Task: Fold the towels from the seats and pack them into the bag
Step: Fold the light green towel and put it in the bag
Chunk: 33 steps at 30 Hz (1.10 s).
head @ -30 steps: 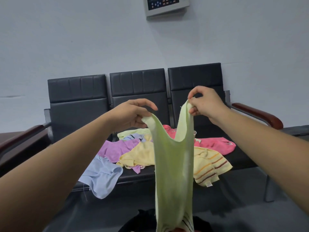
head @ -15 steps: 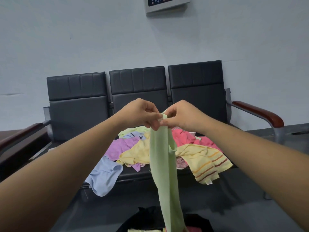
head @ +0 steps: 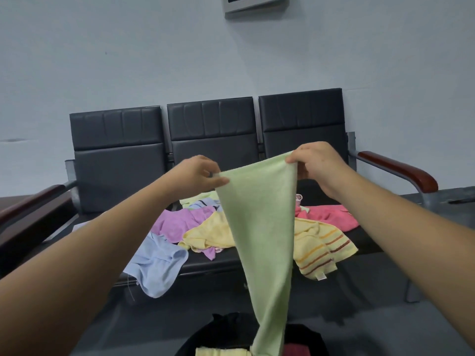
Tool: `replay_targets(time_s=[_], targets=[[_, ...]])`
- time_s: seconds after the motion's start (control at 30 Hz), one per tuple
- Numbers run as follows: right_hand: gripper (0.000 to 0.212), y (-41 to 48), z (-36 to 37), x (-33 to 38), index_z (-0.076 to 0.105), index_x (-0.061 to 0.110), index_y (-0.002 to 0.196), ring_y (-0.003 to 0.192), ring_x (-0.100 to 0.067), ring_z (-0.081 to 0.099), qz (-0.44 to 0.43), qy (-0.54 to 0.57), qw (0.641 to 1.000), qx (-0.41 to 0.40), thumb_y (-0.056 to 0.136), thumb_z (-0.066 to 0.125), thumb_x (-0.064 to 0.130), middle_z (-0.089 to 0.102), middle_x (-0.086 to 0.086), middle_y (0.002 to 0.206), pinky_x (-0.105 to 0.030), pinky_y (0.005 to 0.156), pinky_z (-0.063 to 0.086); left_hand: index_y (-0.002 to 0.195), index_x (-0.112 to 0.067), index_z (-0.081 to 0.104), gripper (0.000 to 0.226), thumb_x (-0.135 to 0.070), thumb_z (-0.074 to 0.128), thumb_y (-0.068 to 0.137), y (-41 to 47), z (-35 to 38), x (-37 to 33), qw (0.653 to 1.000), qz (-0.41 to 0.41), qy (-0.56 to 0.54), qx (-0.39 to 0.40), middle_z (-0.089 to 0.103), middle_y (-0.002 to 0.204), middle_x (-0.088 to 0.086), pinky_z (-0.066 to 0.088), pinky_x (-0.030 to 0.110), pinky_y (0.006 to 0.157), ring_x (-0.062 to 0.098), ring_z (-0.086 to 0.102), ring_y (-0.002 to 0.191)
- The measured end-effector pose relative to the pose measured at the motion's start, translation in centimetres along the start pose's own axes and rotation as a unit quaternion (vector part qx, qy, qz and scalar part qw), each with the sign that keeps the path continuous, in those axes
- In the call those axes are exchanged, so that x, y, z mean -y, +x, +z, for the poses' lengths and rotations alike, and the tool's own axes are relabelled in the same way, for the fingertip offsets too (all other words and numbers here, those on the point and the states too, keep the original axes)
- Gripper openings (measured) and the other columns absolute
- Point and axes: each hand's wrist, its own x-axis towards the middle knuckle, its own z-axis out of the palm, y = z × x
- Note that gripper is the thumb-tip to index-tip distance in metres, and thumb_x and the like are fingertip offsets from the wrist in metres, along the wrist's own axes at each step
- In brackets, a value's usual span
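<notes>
Light green towel (head: pixel 259 227): held up in mid-air over the near floor, in front of the middle and right seats. Top edge stretched between both hands and sloping up to the right; the cloth narrows as it hangs, and its lower end drops into the mouth of the black bag (head: pixel 231 327) at the near edge of view.

Left hand (head: pixel 198 176): grip pinched on the towel's left top corner, thumb and fingers clamped on the cloth.
Right hand (head: pixel 316 163): grip pinched on the right top corner, held higher than the left.

Change from half a second ago: the hands were then together at the centre and the towel hung as a narrow strip. They are now spread apart and the towel is opened out wide at the top.

In the bag: a folded yellow towel (head: pixel 221 352) left of the hanging cloth, something red (head: pixel 295 350) right of it.

On the row of black seats (head: pixel 115 155), loose and unfolded: yellow striped towel (head: pixel 321 247), pink towel (head: pixel 331 217) to the far right, purple towel (head: pixel 180 222), light blue towel (head: pixel 156 265) drooping over the front edge at left.

Brown armrest (head: pixel 401 170) at the right end. Grey wall panel (head: pixel 257 2) above, cut off by the top edge.
</notes>
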Motion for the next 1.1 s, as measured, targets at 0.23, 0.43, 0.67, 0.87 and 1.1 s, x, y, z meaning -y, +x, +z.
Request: replay_targets(time_s=[0.23, 0.43, 0.67, 0.87, 1.1], targets=[[0.008, 0.4, -0.2, -0.9, 0.065, 0.005, 0.091, 0.086, -0.027, 0.069, -0.013, 0.076, 0.996, -0.039, 0.089, 0.071, 0.002, 0.069, -0.014, 0.094, -0.047, 0.086, 0.059, 0.090, -0.004, 0.062, 0.021, -0.018, 0.077, 0.090, 1.3, 1.0, 0.4, 0.938, -0.013, -0.336, -0.081, 0.077, 0.080, 0.005, 0.060, 0.032, 0.076, 0.018, 0.074, 0.079], [0.024, 0.4, -0.9, -1.3, 0.072, -0.002, 0.112, 0.094, -0.023, 0.074, 0.006, 0.077, 0.997, 0.027, 0.088, 0.074, 0.002, 0.076, -0.017, 0.108, -0.038, 0.088, 0.060, 0.102, -0.005, 0.066, 0.015, -0.012, 0.074, 0.092, 1.4, 1.5, -0.3, 0.903, -0.026, -0.410, -0.127, 0.076, 0.097, 0.017, 0.062, 0.039, 0.086, 0.023, 0.074, 0.088], [0.027, -1.3, 1.7, -2.4, 0.070, 0.005, 0.112, 0.103, -0.031, 0.066, 0.030, 0.114, 0.965, 0.233, 0.086, 0.073, 0.010, 0.071, -0.015, 0.109, -0.050, 0.101, 0.051, 0.093, -0.006, 0.068, 0.007, -0.010, 0.073, 0.092, 2.0, 2.7, -2.6, 0.903, 0.019, -0.419, -0.098, 0.077, 0.088, 0.009, 0.059, 0.038, 0.082, 0.020, 0.069, 0.079], [0.030, -1.1, 3.9, -2.8, 0.064, -0.004, 0.124, 0.080, -0.022, 0.070, 0.033, 0.171, 0.968, 0.180, 0.096, 0.063, 0.007, 0.071, -0.012, 0.096, -0.034, 0.069, 0.059, 0.100, -0.009, 0.068, 0.010, -0.015, 0.069, 0.092, 2.4, 4.4, -1.7, 0.854, -0.006, -0.516, -0.068, 0.073, 0.088, 0.006, 0.055, 0.040, 0.078, 0.021, 0.068, 0.079], [0.018, 1.0, 3.5, -3.3, 0.070, 0.005, 0.110, 0.087, -0.026, 0.067, 0.070, 0.285, 0.947, 0.132, 0.095, 0.061, 0.011, 0.070, -0.013, 0.096, -0.038, 0.072, 0.059, 0.114, -0.017, 0.072, 0.027, -0.027, 0.076, 0.089, -0.8, 12.0, 2.2, 0.887, -0.056, -0.399, 0.225, 0.076, 0.114, 0.008, 0.054, 0.031, 0.090, 0.015, 0.071, 0.104]])
